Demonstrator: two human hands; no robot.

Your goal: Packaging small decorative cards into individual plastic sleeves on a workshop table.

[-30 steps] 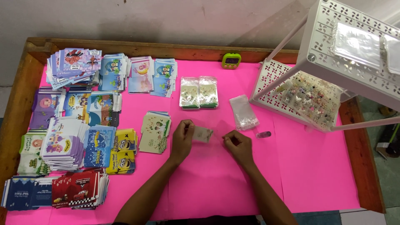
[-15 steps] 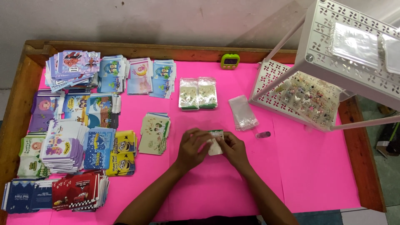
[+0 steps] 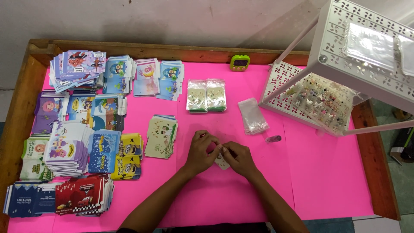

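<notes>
My left hand (image 3: pixel 201 151) and my right hand (image 3: pixel 238 157) meet over the middle of the pink table cover (image 3: pixel 302 181). Together they pinch a small pale card (image 3: pixel 222 162), which shows only below the fingers. What else sits between the fingertips is hidden. A short stack of pale green cards (image 3: pixel 161 136) lies just left of my left hand. A pile of clear plastic sleeves (image 3: pixel 252 115) and a small dark item (image 3: pixel 273 139) lie up and to the right of my right hand.
Many stacks of colourful cartoon cards (image 3: pixel 82 133) fill the left side. Two bagged card packs (image 3: pixel 206 95) sit at centre back, a green timer (image 3: pixel 239 62) behind them. A white perforated rack (image 3: pixel 345 56) with small trinkets stands at the right. A wooden frame (image 3: pixel 17 112) borders the table.
My hands, apart a second ago with the left one at the card, have come together and moved slightly toward me, both now closed on the small card.
</notes>
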